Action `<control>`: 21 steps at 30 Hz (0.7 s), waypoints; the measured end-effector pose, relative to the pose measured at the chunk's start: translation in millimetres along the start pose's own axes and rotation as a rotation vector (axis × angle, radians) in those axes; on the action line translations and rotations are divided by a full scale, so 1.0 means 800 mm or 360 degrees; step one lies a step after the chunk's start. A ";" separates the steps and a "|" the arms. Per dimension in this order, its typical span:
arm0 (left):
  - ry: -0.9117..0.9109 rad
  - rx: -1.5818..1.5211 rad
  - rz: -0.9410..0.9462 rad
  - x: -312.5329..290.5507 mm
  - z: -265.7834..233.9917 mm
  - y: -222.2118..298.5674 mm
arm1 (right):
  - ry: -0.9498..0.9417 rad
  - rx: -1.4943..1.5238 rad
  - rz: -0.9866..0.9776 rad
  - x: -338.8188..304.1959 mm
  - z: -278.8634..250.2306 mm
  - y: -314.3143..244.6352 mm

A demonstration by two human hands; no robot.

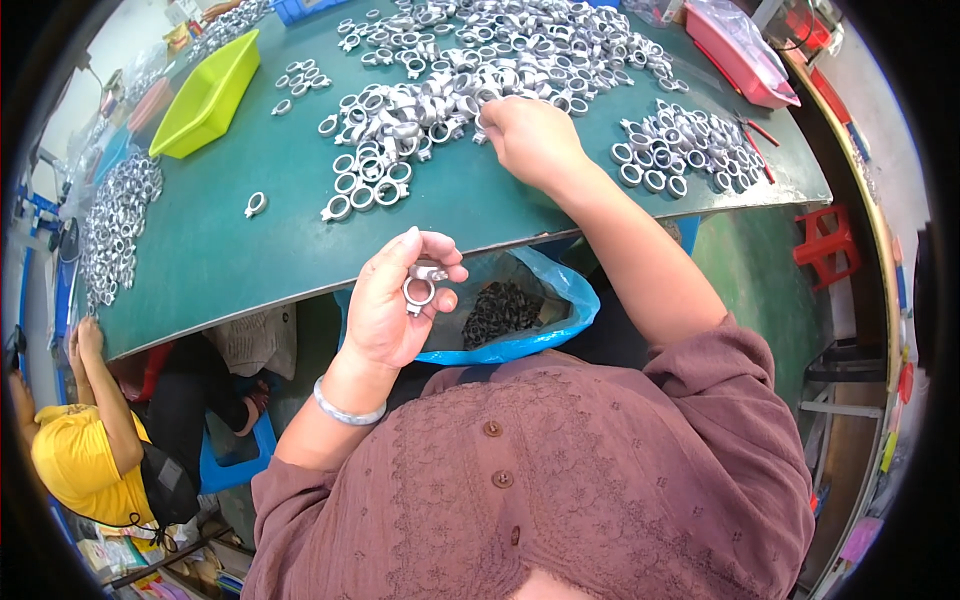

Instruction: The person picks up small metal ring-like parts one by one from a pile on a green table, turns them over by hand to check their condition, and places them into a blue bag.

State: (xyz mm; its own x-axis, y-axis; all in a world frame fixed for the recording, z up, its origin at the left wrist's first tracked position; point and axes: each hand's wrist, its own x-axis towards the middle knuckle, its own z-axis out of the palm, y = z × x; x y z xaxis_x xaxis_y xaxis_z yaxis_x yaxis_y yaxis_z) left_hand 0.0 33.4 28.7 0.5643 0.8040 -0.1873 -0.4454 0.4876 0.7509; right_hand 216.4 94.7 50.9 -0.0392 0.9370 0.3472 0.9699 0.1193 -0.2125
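Note:
Palm up in front of the table edge, my left hand (385, 310) has its fingers curled around a small silver metal ring with a lug (419, 293). A second metal piece (431, 272) shows between the same fingers, partly covered. My right hand (532, 140) reaches over the table to the near edge of a large pile of similar metal rings (430, 105). Its fingers are bent together and pressed at the pile; what they pinch is hidden behind the hand. One loose ring (256, 204) lies apart on the left of the green table (270, 255).
Below the table edge hangs an open blue bag (570, 290) with dark small pieces inside. A smaller ring heap (690, 148) lies right, near red-handled pliers (762, 133). A lime-green tray (210, 95) and a pink tray (735, 55) flank the pile. A person in yellow (85, 460) sits left.

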 end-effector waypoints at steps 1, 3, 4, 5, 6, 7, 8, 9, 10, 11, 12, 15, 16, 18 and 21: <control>0.0003 0.0000 0.0003 0.000 0.000 0.000 | 0.0078 0.0048 -0.0052 -0.006 -0.001 -0.001; 0.0029 0.0029 0.0065 0.000 -0.001 0.000 | 0.0195 0.0162 -0.0228 -0.021 -0.006 -0.009; 0.0034 0.0027 0.0065 0.001 0.000 0.000 | 0.0312 0.0276 -0.0401 -0.029 -0.008 -0.012; 0.0057 0.0053 0.0068 0.001 0.001 0.002 | 0.0333 0.0322 -0.0535 -0.037 -0.009 -0.015; 0.0072 0.0079 0.0065 0.002 0.004 0.004 | 0.0358 0.0422 -0.0682 -0.046 -0.014 -0.021; 0.0072 0.0077 0.0063 0.003 0.007 0.005 | 0.0324 0.0414 -0.0755 -0.055 -0.020 -0.027; 0.0063 0.0090 0.0075 0.004 0.011 0.007 | 0.0290 0.0405 -0.0827 -0.063 -0.025 -0.033; 0.0057 0.0104 0.0091 0.004 0.012 0.007 | 0.0294 0.0394 -0.0906 -0.070 -0.027 -0.038; 0.0059 0.0104 0.0092 0.005 0.012 0.006 | 0.0330 0.0398 -0.0983 -0.075 -0.029 -0.043; 0.0040 0.0147 0.0121 0.006 0.009 0.003 | 0.0318 0.0444 -0.0994 -0.081 -0.032 -0.048; 0.0018 0.0191 0.0148 0.008 0.008 0.000 | 0.0309 0.0489 -0.1002 -0.086 -0.034 -0.050; 0.0025 0.0243 0.0157 0.006 0.009 -0.003 | 0.0393 0.0777 -0.0897 -0.094 -0.024 -0.048; 0.0024 0.0245 0.0156 0.005 0.008 -0.005 | 0.0395 0.0777 -0.0894 -0.099 -0.024 -0.051; -0.0002 0.0387 0.0310 0.003 0.007 -0.011 | 0.0134 0.1769 -0.0174 -0.110 -0.024 -0.059; -0.0064 0.0460 0.0392 0.003 0.003 -0.015 | 0.0078 0.1885 -0.0097 -0.113 -0.019 -0.056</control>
State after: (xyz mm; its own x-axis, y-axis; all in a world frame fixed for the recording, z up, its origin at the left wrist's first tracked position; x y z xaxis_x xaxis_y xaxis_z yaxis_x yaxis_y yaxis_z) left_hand 8.3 28.6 20.3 0.4943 0.8683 0.0420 -0.3602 0.1606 0.9189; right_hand 180.3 -0.5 42.6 -0.0433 0.9086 0.4155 0.1391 0.4173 -0.8981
